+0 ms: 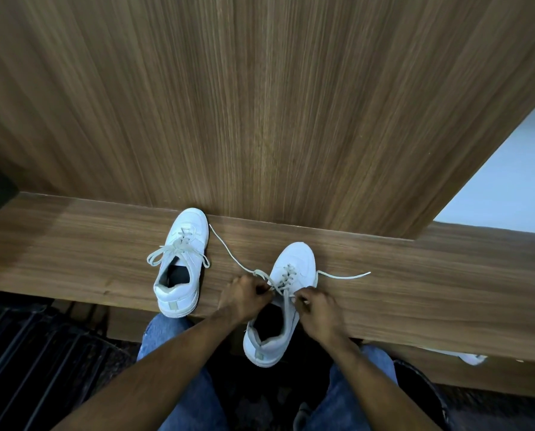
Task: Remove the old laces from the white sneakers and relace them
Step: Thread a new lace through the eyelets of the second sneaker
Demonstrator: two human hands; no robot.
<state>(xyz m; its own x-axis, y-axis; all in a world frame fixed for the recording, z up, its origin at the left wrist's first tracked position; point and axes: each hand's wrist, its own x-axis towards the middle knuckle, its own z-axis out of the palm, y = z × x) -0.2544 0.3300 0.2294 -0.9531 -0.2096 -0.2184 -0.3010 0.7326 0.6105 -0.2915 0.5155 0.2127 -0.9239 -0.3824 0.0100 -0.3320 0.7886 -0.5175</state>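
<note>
On the wooden tabletop (415,275), right at its near edge, sits the right sneaker (286,293), toe aimed at the wood-grain panel (260,104) behind and heel hanging off the edge over the person's lap. Both hands are at its throat. The left hand (244,295) has its fingers curled tight, pinching the lace (228,250) just left of the eyelets; from there one long end runs across the wood away from this sneaker, up toward the panel. The right hand (317,306) is curled too, pinching the lace on the other side of the tongue, and a second loose end lies out flat to the right of the toe. The sneaker's dark opening holds nothing I can make out.

Left of that sneaker, apart from it, stands the left sneaker (182,262), fully laced with a bow spread across it, toe touching the panel. Below the working sneaker are knees in blue jeans (172,337). Further right of it, something white (471,357) peeks from under the tabletop's edge; I cannot tell what.
</note>
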